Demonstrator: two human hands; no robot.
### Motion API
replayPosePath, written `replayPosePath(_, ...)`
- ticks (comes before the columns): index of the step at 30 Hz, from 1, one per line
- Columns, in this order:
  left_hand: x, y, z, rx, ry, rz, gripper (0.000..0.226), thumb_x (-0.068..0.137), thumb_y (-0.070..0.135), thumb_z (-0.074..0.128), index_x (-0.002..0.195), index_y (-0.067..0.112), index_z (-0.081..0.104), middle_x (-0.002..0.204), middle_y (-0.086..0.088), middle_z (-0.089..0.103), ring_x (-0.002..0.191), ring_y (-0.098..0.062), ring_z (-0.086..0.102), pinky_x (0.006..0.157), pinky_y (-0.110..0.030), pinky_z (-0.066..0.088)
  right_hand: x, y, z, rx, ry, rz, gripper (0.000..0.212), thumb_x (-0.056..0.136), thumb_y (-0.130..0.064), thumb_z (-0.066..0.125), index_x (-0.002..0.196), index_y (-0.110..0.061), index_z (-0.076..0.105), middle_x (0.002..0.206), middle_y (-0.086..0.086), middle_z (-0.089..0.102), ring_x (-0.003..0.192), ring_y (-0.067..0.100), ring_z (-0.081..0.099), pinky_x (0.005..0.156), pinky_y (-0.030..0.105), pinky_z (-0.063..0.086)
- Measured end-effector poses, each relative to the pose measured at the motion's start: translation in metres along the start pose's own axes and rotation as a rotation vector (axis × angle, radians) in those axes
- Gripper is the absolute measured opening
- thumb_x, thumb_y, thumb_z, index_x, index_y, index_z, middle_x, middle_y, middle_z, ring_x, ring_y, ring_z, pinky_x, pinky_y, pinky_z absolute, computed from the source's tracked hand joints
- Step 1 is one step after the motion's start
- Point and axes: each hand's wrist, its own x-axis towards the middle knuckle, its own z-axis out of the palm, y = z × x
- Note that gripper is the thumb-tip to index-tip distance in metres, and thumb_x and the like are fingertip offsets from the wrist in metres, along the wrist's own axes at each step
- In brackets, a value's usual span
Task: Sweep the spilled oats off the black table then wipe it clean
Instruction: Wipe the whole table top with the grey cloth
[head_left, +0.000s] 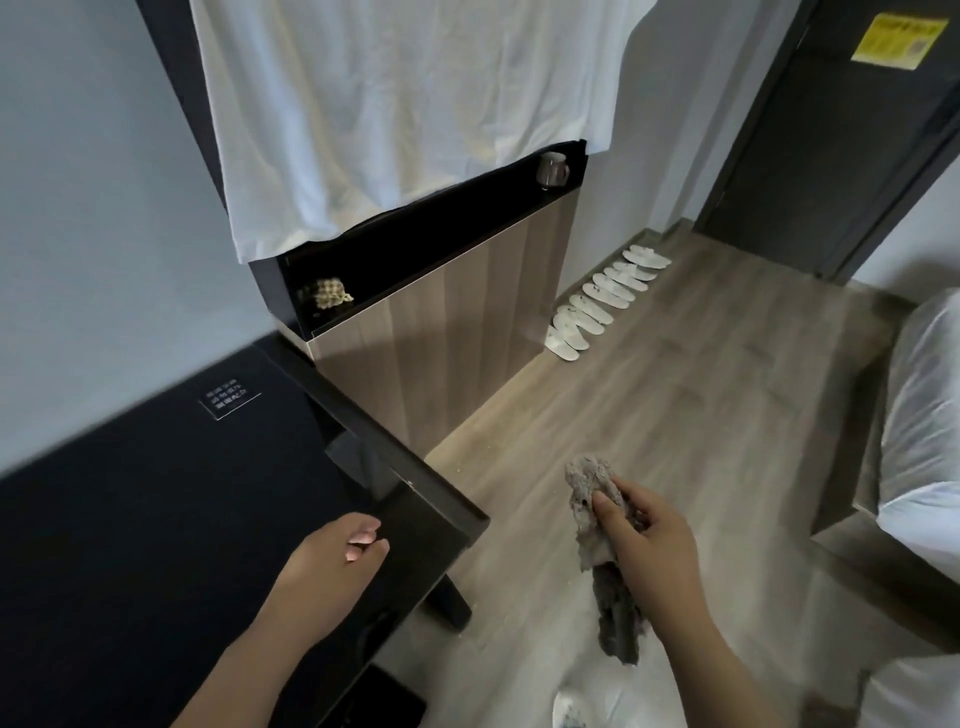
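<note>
The black table (171, 499) fills the lower left, its right edge running to a corner at centre. I see no oats on its dark top. My left hand (332, 561) hovers over the table near that corner with its fingers curled in and nothing in them. My right hand (649, 545) is out over the wooden floor, right of the table, gripping a crumpled grey rag (592, 499) that hangs down below the fist. A few pale specks lie on the floor (675, 415) beside the table leg.
A wood-fronted cabinet (447, 332) with a black shelf stands behind the table, a white cloth (395, 104) hanging over it. A mug (551, 169) sits on the shelf. Several white slippers (597, 296) line the wall. A bed (924, 415) is at right, a dark door (831, 130) beyond.
</note>
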Motion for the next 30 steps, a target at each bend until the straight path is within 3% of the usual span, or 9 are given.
replayPosePath(4, 0.025, 0.039, 0.036, -0.054, 0.071, -0.086, 0.027, 0.094, 0.028, 0.059, 0.121, 0.026, 0.058, 0.109, 0.014, 0.060, 0.099, -0.002, 0.056, 0.084, -0.023, 0.044, 0.077, 0.003, -0.041, -0.016, -0.097, -0.038, 0.033, 0.085, -0.035, 0.068, 0.117, -0.026, 0.068, 0.103, -0.010, 0.069, 0.097, 0.008, 0.064, 0.090, 0.039, 0.052)
replayPosePath(7, 0.041, 0.070, 0.058, -0.076, 0.148, -0.114, 0.033, 0.093, 0.028, 0.060, 0.126, 0.024, 0.055, 0.113, 0.011, 0.060, 0.099, -0.003, 0.056, 0.083, -0.023, 0.043, 0.127, 0.001, -0.065, -0.038, -0.176, -0.104, 0.030, 0.087, -0.024, 0.067, 0.117, -0.022, 0.068, 0.104, -0.009, 0.069, 0.098, 0.006, 0.063, 0.090, 0.029, 0.050)
replayPosePath(10, 0.058, 0.090, 0.073, -0.094, 0.202, -0.129, 0.037, 0.091, 0.029, 0.062, 0.127, 0.023, 0.055, 0.113, 0.011, 0.059, 0.098, -0.002, 0.056, 0.076, -0.017, 0.042, 0.170, -0.004, -0.074, -0.057, -0.238, -0.144, 0.024, 0.088, -0.021, 0.066, 0.112, -0.023, 0.069, 0.096, -0.009, 0.069, 0.089, 0.002, 0.063, 0.076, 0.017, 0.046)
replayPosePath(13, 0.077, 0.106, 0.084, -0.099, 0.257, -0.145, 0.038, 0.091, 0.030, 0.063, 0.127, 0.023, 0.055, 0.113, 0.012, 0.060, 0.097, 0.000, 0.057, 0.074, -0.014, 0.042, 0.210, -0.008, -0.071, -0.077, -0.278, -0.164, 0.023, 0.089, -0.027, 0.064, 0.111, -0.026, 0.069, 0.098, -0.010, 0.069, 0.092, 0.005, 0.063, 0.084, 0.028, 0.051)
replayPosePath(16, 0.105, 0.118, 0.090, -0.116, 0.308, -0.167, 0.040, 0.091, 0.028, 0.063, 0.129, 0.019, 0.055, 0.113, 0.007, 0.061, 0.095, -0.001, 0.057, 0.073, -0.014, 0.042, 0.251, -0.013, -0.062, -0.131, -0.316, -0.199, 0.030, 0.087, -0.034, 0.063, 0.116, -0.025, 0.067, 0.104, -0.010, 0.068, 0.099, 0.007, 0.062, 0.092, 0.038, 0.050)
replayPosePath(21, 0.170, 0.138, 0.100, -0.188, 0.350, -0.208, 0.039, 0.091, 0.026, 0.063, 0.128, 0.019, 0.056, 0.113, 0.006, 0.062, 0.098, -0.007, 0.059, 0.087, -0.026, 0.048, 0.323, -0.029, -0.028, -0.169, -0.394, -0.240, 0.033, 0.088, -0.032, 0.065, 0.119, -0.022, 0.065, 0.108, -0.010, 0.068, 0.103, 0.008, 0.062, 0.095, 0.037, 0.049)
replayPosePath(30, 0.269, 0.146, 0.072, -0.218, 0.446, -0.328, 0.038, 0.089, 0.031, 0.064, 0.126, 0.023, 0.058, 0.118, 0.006, 0.062, 0.102, -0.008, 0.059, 0.088, -0.026, 0.048, 0.438, -0.084, 0.064, -0.299, -0.619, -0.390, 0.028, 0.089, -0.026, 0.065, 0.117, -0.025, 0.065, 0.107, -0.012, 0.064, 0.099, -0.001, 0.058, 0.084, 0.014, 0.043)
